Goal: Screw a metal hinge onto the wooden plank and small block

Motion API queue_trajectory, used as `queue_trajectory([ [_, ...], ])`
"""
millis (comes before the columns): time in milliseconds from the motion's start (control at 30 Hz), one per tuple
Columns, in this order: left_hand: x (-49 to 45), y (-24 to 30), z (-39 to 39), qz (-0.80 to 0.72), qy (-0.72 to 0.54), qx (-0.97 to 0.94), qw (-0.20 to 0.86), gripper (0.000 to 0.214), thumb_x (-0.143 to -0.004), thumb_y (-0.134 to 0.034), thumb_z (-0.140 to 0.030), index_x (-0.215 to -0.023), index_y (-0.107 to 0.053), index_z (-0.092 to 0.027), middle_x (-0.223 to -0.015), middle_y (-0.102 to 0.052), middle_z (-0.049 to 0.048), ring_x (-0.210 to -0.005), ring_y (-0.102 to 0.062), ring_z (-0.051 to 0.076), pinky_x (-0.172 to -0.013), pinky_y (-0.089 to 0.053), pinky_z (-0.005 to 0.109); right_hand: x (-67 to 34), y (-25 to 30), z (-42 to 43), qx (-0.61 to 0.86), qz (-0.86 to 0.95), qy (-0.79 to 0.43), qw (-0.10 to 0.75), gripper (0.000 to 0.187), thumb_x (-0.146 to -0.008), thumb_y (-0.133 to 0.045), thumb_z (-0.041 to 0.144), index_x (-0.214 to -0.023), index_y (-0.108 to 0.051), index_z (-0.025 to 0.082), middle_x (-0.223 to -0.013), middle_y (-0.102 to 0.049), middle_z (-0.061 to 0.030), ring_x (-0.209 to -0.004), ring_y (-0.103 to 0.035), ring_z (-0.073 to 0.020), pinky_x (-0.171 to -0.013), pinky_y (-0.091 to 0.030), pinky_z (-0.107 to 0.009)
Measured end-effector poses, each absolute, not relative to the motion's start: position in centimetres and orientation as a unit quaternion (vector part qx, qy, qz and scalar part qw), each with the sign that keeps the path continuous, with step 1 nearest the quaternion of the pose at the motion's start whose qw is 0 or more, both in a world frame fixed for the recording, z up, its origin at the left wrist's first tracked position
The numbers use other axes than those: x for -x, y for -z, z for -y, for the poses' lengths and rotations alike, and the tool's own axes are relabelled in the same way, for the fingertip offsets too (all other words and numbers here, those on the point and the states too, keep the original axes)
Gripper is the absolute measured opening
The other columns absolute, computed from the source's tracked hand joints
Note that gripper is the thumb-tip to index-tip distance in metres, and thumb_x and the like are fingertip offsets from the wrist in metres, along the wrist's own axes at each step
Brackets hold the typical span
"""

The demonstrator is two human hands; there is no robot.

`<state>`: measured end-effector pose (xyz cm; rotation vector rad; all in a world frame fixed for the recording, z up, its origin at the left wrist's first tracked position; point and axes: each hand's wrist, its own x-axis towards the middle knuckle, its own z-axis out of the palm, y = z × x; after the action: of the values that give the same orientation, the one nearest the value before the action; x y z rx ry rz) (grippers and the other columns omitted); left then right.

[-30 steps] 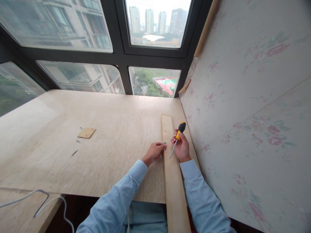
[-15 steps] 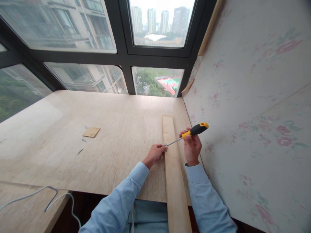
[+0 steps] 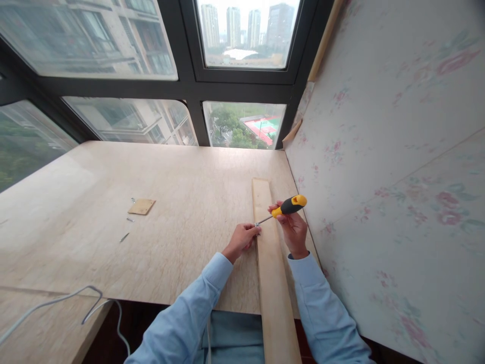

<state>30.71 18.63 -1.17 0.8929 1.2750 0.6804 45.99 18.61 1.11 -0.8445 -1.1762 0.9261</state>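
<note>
A long pale wooden board (image 3: pixel 273 273) lies on the stone-look ledge, its near end jutting past the front edge. At the board's left edge, my left hand (image 3: pixel 243 238) pinches a small shiny metal piece (image 3: pixel 257 226), too small to make out clearly. My right hand (image 3: pixel 293 228) is above the board, its fingers closed on a yellow-and-black screwdriver (image 3: pixel 290 205). The screwdriver's shaft slants down to the left, and its tip meets the metal piece by my left fingertips.
On the ledge (image 3: pixel 182 202) to the left lie a small square wooden plate (image 3: pixel 141 206) and several small metal bits. A white cable (image 3: pixel 49 302) loops at the lower left. Windows stand behind, and a floral-papered wall (image 3: pixel 379 212) rises close on the right.
My right hand has shifted left with the screwdriver, whose handle now sits nearer to my left hand. My left hand has stayed at the metal piece.
</note>
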Motion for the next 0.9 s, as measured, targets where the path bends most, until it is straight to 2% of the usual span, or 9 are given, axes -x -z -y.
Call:
queue_trajectory([
  [333, -30.68, 1.59, -18.64, -0.557, -0.305, -0.4, 0.661, 0.018, -0.083, -0.059, -0.025, -0.071, -0.057, -0.012, -0.042, -0.037, -0.0069, -0.031, -0.028, 0.005, -0.033, -0.015, 0.019, -45.99, -0.8, -18.69, 0.386, 0.536, -0.399, 0.636, 0.028, -0.086, -0.067, 0.035, -0.112, -0.068, 0.025, -0.103, -0.072, -0.0045, -0.095, -0.069, -0.0232, -0.092, -0.054, -0.043],
  [467, -30.65, 1.74, -18.64, -0.556, -0.306, -0.405, 0.658, 0.018, -0.083, -0.058, -0.025, -0.071, -0.057, -0.013, -0.043, -0.038, -0.0067, -0.031, -0.029, 0.005, -0.032, -0.016, 0.019, -46.04, -0.61, -18.69, 0.374, 0.536, -0.399, 0.643, 0.029, -0.088, -0.065, 0.033, -0.117, -0.066, 0.025, -0.103, -0.072, -0.0044, -0.095, -0.07, -0.0226, -0.091, -0.055, -0.044],
  [900, -30.66, 1.73, -18.59, -0.557, -0.307, -0.404, 0.657, 0.018, -0.083, -0.06, -0.026, -0.071, -0.059, -0.012, -0.043, -0.038, -0.0069, -0.032, -0.028, 0.004, -0.033, -0.017, 0.019, -46.06, -0.92, -18.88, 0.389, 0.515, -0.393, 0.655, 0.029, -0.086, -0.067, 0.035, -0.113, -0.067, 0.024, -0.101, -0.072, -0.0046, -0.093, -0.07, -0.0223, -0.09, -0.056, -0.043],
])
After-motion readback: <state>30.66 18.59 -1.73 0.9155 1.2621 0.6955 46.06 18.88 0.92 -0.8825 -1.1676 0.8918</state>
